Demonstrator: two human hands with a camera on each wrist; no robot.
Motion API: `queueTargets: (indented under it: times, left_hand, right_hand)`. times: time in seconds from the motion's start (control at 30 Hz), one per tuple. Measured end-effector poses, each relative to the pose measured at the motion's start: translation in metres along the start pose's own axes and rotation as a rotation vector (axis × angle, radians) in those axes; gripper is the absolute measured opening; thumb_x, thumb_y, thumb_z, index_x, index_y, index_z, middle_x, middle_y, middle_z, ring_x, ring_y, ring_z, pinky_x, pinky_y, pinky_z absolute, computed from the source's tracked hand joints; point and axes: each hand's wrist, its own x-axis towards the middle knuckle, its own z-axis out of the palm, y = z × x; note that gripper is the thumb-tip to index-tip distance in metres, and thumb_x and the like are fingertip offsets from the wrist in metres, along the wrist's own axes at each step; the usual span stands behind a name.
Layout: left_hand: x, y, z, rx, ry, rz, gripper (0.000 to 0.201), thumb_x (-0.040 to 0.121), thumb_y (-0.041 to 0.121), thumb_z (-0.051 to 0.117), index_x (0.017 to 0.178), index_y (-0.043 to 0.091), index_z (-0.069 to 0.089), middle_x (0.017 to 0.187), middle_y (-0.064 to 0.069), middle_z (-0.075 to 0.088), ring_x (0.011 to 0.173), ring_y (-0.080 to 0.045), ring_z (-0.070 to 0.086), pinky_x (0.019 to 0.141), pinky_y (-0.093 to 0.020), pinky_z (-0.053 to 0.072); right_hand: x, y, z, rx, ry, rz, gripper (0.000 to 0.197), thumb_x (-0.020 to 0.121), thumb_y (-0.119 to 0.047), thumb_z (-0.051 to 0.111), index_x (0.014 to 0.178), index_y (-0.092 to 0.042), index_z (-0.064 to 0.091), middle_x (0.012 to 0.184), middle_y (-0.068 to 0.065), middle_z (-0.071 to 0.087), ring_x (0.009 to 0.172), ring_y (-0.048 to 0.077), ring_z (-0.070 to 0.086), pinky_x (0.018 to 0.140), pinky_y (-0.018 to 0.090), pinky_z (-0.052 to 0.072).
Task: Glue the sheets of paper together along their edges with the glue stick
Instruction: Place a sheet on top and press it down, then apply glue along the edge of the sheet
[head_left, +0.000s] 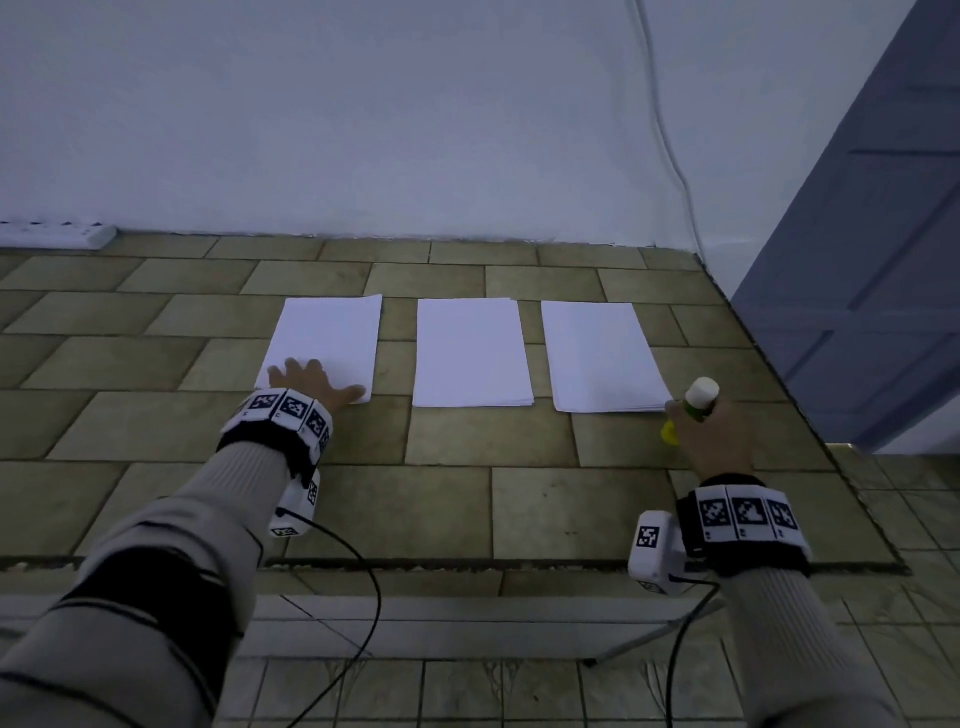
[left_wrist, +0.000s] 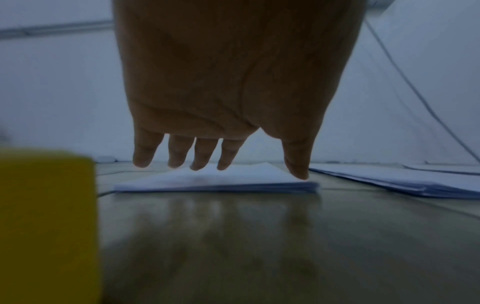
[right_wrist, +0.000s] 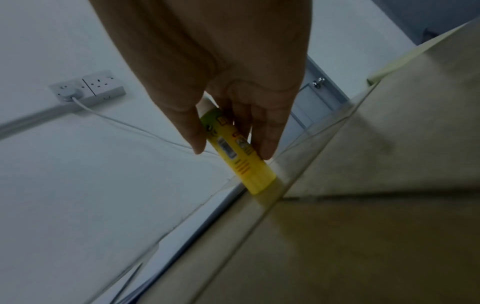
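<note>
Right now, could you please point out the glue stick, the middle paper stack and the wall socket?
glue stick (right_wrist: 233, 150): right wrist view, yellow label.
middle paper stack (head_left: 471, 353): head view, top sheet's centre.
wall socket (right_wrist: 100, 83): right wrist view, front face.

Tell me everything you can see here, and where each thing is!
Stacks of white paper sheets: three, white, side by side on the table: left, middle, right.
Yellow glue stick with white cap: one, yellow and white, at the right stack's near right corner, base on the table.
Tile-patterned table: one, olive brown, against the wall.
White power strip: one, white, far left by the wall.
White cable: one, white, running down the wall.
Blue-grey door: one, right side.
Wrist bands with black-and-white markers: two, left, right.
Left hand: flat, fingers spread on the left stack.
Right hand: grips the glue stick.
</note>
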Motion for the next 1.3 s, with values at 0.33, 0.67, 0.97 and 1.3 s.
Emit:
queueTargets:
  times: [0.33,0.67,0.97,1.3]
  left_hand:
    - [0.009,-0.019,0.007,-0.222,0.148,0.130,0.061,0.095,0.055,0.047,0.130,0.005,0.051,0.128,-0.020,0.056,0.112,-0.038,0.054,0.089,-0.042,0.044]
    - [-0.057,0.006,-0.028,-0.558,0.468,0.516,0.055,0.094,0.047,0.054,0.138,0.015,0.050,0.155,-0.011,0.033,0.142,-0.027,0.029,0.113,-0.046,0.027]
    - [-0.126,0.038,0.001,-0.198,0.009,1.055,0.081,0.075,0.082,0.040,0.138,0.032,0.050,0.161,0.001,0.018,0.149,-0.014,0.012,0.120,-0.041,0.018]
    - [-0.140,0.029,0.029,0.245,-0.113,1.073,0.073,0.089,0.055,0.054,0.152,0.040,0.019,0.159,0.008,-0.016,0.143,-0.007,-0.023,0.115,-0.039,-0.015]
  right_hand:
    - [-0.003,-0.002,0.000,-0.042,-0.017,-0.017,0.040,0.092,-0.020,0.060,0.122,0.004,0.048,0.116,0.023,0.056,0.108,0.037,0.053,0.084,0.038,0.040]
    - [-0.001,0.002,-0.005,-0.137,-0.062,-0.025,0.049,0.087,-0.007,0.064,0.131,0.002,0.044,0.126,0.023,0.053,0.115,0.038,0.050,0.091,0.043,0.041]
    - [-0.003,-0.003,-0.010,-0.142,-0.110,-0.088,0.053,0.084,-0.008,0.068,0.132,-0.001,0.047,0.128,0.019,0.056,0.117,0.035,0.052,0.094,0.042,0.041]
    - [-0.017,-0.009,-0.009,-0.111,-0.237,-0.205,0.051,0.080,-0.008,0.074,0.126,-0.002,0.053,0.116,0.015,0.062,0.093,0.022,0.058,0.079,0.032,0.045]
